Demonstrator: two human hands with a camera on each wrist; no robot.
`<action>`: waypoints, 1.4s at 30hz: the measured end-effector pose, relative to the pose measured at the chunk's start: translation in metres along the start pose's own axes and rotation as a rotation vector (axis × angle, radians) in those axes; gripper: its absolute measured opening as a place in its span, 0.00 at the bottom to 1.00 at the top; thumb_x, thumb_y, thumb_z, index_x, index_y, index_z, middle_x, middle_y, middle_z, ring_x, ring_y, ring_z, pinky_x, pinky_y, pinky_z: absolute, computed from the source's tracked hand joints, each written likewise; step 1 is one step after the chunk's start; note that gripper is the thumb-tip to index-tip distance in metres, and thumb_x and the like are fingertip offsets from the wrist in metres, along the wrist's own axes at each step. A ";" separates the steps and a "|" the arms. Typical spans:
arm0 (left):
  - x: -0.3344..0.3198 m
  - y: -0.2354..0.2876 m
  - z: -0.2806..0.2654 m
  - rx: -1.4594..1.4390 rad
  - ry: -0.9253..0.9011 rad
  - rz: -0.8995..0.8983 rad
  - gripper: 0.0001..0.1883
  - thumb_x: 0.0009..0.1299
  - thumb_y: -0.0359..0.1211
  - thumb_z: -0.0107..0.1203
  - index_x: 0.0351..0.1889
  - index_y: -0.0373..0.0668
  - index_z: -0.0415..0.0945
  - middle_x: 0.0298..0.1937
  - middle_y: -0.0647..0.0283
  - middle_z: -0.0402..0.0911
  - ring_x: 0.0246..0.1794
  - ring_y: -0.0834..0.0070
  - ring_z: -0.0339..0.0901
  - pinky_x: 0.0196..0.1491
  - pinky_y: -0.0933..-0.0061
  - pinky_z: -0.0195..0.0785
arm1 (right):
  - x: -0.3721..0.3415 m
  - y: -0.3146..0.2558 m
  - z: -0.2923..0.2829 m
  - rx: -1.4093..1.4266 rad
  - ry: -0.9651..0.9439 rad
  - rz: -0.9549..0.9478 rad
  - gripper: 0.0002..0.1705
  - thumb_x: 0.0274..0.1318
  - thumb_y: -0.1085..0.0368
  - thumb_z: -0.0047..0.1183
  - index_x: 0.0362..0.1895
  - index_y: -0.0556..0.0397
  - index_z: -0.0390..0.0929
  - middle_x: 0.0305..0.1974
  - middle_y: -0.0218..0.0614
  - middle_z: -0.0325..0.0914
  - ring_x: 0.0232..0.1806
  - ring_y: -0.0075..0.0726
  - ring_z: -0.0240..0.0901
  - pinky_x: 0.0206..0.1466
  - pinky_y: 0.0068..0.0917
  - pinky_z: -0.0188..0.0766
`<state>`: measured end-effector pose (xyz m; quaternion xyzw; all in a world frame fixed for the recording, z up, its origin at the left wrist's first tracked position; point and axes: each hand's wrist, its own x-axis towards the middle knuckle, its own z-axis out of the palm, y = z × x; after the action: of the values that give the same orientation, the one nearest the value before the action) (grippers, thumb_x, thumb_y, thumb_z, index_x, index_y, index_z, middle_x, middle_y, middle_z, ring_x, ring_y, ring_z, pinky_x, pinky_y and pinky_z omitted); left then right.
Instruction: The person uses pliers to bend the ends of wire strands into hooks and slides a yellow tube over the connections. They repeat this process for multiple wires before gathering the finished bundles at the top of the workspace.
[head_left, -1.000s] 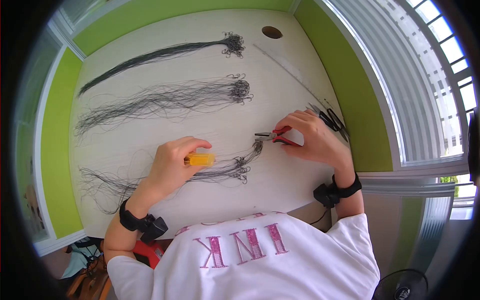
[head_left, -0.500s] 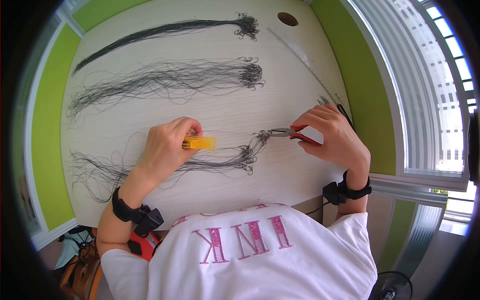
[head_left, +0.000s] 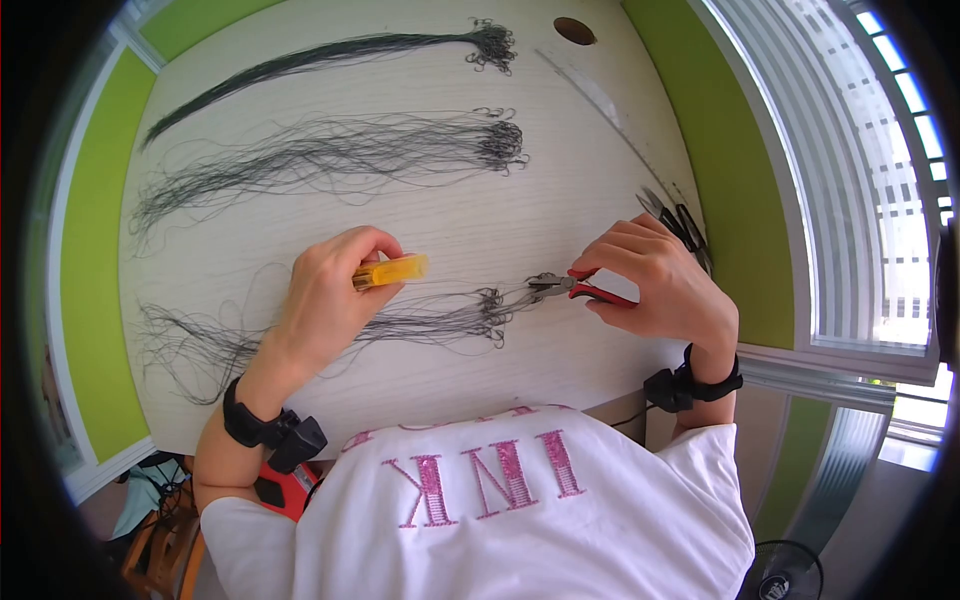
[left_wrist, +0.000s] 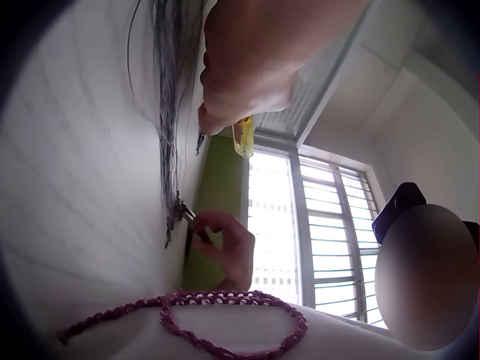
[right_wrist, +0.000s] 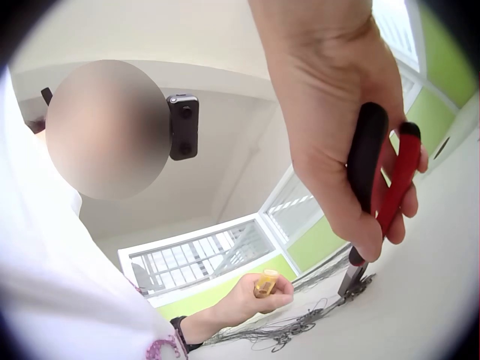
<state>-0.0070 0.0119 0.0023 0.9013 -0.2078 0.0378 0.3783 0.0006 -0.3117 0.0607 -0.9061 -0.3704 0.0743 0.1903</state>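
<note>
- Head view: the right hand (head_left: 662,275) holds red-and-black pliers (head_left: 567,286), its grip curled round the handles; I cannot tell whether the nose pinches metal.
- The nose now lies over the small fishhook cluster (head_left: 541,277), where half a second ago it was just beyond its end, so the pliers appear to be working among the hooks.
- The left hand (head_left: 335,285) pinches a yellow translucent container (head_left: 400,270), now tilted upward, above the lowest line bundle (head_left: 420,322) on the worktop (head_left: 440,225).
</note>
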 end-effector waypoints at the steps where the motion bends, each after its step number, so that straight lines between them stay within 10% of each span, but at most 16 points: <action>1: 0.001 0.007 0.002 -0.110 -0.010 0.013 0.11 0.56 0.21 0.65 0.35 0.38 0.76 0.28 0.62 0.77 0.24 0.73 0.74 0.29 0.75 0.68 | -0.001 0.000 0.000 0.000 0.002 0.003 0.16 0.39 0.69 0.64 0.38 0.50 0.79 0.32 0.30 0.79 0.39 0.38 0.74 0.50 0.34 0.66; 15: 0.052 0.063 0.050 -0.123 -0.380 0.006 0.09 0.56 0.28 0.66 0.34 0.37 0.82 0.27 0.56 0.82 0.26 0.67 0.79 0.33 0.71 0.71 | -0.019 0.002 0.008 -0.005 0.114 -0.018 0.16 0.39 0.68 0.64 0.37 0.49 0.77 0.31 0.29 0.77 0.38 0.37 0.74 0.49 0.35 0.67; 42: 0.044 0.055 0.061 -0.190 -0.212 -0.036 0.09 0.55 0.26 0.66 0.31 0.35 0.78 0.24 0.59 0.80 0.22 0.75 0.76 0.29 0.76 0.70 | -0.020 -0.002 0.011 -0.038 0.114 0.026 0.19 0.37 0.70 0.67 0.39 0.49 0.78 0.35 0.29 0.80 0.41 0.36 0.75 0.50 0.34 0.66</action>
<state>0.0055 -0.0803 0.0056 0.8639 -0.2329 -0.0841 0.4386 -0.0181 -0.3210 0.0515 -0.9171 -0.3483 0.0180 0.1931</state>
